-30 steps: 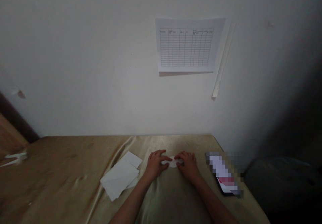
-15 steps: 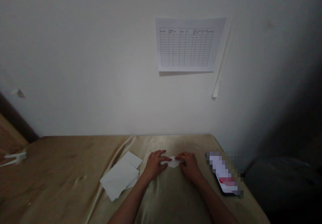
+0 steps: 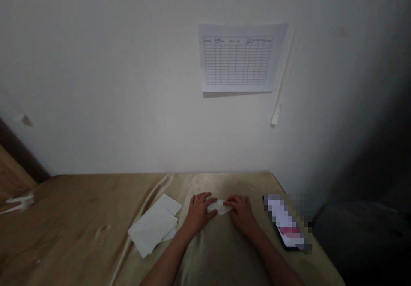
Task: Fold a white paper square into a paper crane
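A small piece of folded white paper (image 3: 220, 207) lies on the cloth-covered table between my two hands. My left hand (image 3: 199, 211) has its thumb and index finger at the paper's left end, with the other fingers stretched forward. At the right end, the fingers of my right hand (image 3: 240, 209) pinch the paper's edge, and its thumb is partly hidden below. To the left of my left forearm rests a loose stack of white paper sheets (image 3: 154, 226).
A phone (image 3: 285, 224), its screen blurred out, lies right of my right arm. The gold tablecloth (image 3: 80, 221) has folds running across it. A printed table sheet (image 3: 239, 59) hangs on the wall behind. White scraps (image 3: 21, 201) sit at the far left.
My left thumb and index finger have shifted slightly at the paper's left end, and more of the paper shows. The right hand has barely moved.
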`<state>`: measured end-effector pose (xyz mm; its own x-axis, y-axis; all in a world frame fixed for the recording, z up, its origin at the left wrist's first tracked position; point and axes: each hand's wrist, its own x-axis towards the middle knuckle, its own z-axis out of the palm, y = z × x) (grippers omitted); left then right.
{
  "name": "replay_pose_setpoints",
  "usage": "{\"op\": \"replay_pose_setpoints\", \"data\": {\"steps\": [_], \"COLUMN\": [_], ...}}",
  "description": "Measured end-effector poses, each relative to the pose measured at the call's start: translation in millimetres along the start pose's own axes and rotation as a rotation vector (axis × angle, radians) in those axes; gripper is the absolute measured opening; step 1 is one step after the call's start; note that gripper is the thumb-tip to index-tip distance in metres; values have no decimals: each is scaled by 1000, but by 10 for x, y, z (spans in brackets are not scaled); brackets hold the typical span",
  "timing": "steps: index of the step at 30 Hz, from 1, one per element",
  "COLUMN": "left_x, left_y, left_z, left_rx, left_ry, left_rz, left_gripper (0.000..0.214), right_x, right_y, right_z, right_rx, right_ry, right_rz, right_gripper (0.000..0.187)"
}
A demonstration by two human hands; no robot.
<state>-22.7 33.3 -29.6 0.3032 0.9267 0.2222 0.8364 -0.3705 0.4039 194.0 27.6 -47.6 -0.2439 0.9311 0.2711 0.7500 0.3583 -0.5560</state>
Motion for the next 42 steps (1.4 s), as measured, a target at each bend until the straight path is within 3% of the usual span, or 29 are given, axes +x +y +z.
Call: {"op": "replay_pose_setpoints", "data": {"steps": [7, 28, 33, 42], "left_x": [15, 17, 20, 27], "left_y": [51, -6, 0, 75], "left_z": [2, 44, 0, -55], "left_rx": [-34, -141, -139, -70], "left_ry": [14, 204, 243, 154], "left_rz": [-59, 81, 140, 142], "left_gripper": [35, 47, 37, 20], "right_x": [5, 47, 31, 41], "right_y": [-34, -22, -65, -34], "right_z": [-11, -44, -113, -161], "right_rx": [-5, 99, 31, -87], "right_ry": [56, 213, 269, 165], "right_rz": [-11, -48, -94, -122], "right_gripper": [28, 15, 14, 18]}}
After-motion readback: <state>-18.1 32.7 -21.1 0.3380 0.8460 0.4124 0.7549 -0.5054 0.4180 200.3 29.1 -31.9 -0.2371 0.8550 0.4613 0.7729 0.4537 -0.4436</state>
